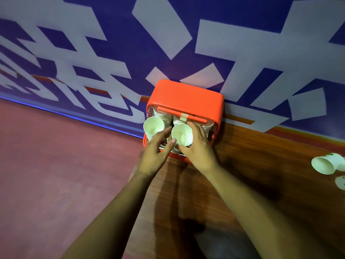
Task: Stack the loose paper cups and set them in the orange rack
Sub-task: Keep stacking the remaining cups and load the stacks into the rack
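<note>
While the R hand (197, 154) wraps its fingers round the cup stack (182, 135) at the front of the orange rack (184, 98), the L hand (155, 156) keeps its fingers straight, thumb tip by that stack's rim. A 2nd stack (153, 127) stands just beside. Cups further in are half hidden. Loose cups (323, 164) lie well apart on the table (261, 165), one cut off at the edge.

No legible word, number or brand anywhere. On the blue wall (115, 21), huge pale lettering (162, 28), tilted and cut off by the edges of the view; only broad strokes and blocks to make out, no whole character to read. On the side of the paper cup (325, 163) lying at the right of the table (261, 165), small green marks, too small and blurred to read. Likewise a green speck on the second cup (340, 182) just beside it.
</note>
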